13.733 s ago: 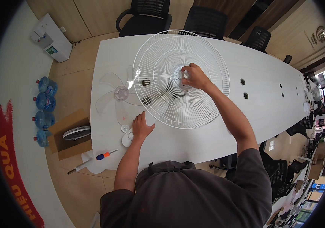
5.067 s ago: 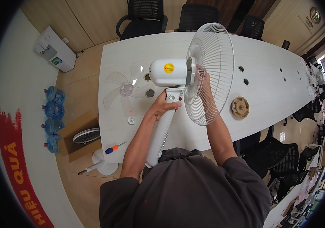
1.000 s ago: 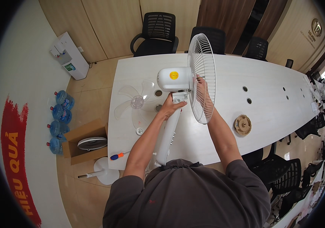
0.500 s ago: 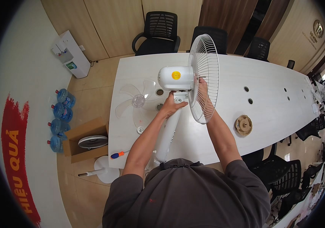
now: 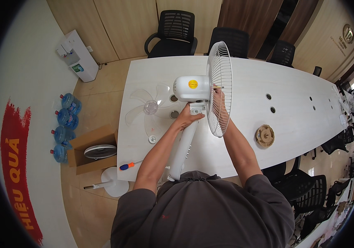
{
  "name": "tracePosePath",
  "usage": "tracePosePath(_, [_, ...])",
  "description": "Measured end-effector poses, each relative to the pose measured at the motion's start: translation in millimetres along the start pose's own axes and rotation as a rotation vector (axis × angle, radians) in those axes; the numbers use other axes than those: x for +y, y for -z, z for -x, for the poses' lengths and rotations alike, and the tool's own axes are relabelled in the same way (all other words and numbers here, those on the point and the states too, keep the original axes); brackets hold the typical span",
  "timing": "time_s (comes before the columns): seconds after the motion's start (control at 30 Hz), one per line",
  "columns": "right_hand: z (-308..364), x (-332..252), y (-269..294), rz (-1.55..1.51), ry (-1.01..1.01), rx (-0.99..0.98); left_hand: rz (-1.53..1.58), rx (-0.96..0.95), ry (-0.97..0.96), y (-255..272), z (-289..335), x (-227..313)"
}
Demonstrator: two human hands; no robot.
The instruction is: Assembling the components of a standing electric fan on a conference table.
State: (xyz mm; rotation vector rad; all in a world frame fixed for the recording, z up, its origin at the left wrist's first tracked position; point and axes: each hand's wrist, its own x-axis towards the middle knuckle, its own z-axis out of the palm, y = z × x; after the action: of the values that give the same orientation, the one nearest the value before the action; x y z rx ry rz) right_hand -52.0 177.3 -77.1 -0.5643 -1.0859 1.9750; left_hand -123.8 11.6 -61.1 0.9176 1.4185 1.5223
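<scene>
A white fan body, its motor housing marked with a round yellow sticker, leans over the table on a long control column. My left hand is wrapped round the neck just below the housing. The wire fan guard stands on edge at the right end of the housing. Behind its wires, my right hand has its fingers bent close to the motor shaft. What those fingertips grip is partly hidden. A clear fan blade lies flat left of my left hand, with a small white round part beside it.
On the white table lie a screwdriver at the near left and a brown round part to the right. An open carton holding another guard, a stand base and water bottles are on the floor.
The fan guard has turned slightly and shows narrower, a little lower. My right hand has shifted slightly left with its fingers still at the shaft. The left hand keeps its hold on the neck.
</scene>
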Motion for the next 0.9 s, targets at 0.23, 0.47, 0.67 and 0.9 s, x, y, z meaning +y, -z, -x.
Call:
tracePosePath(0.23, [3, -7, -2, 0.054, -0.039, -0.032, 0.078, -0.018, 0.066, 0, 4, -2])
tracePosePath(0.47, [-4, 0, 0, 0.108, 0.032, -0.035, 0.066, -0.012, 0.03, -1, 0, -9])
tracePosePath(0.67, [-16, 5, 30, 0.083, -0.084, -0.036, 0.166, -0.065, 0.056, -6, 5, -2])
tracePosePath(0.9, [-2, -15, 13, 0.053, -0.127, -0.041, 0.3, -0.061, 0.097, -3, 14, -10])
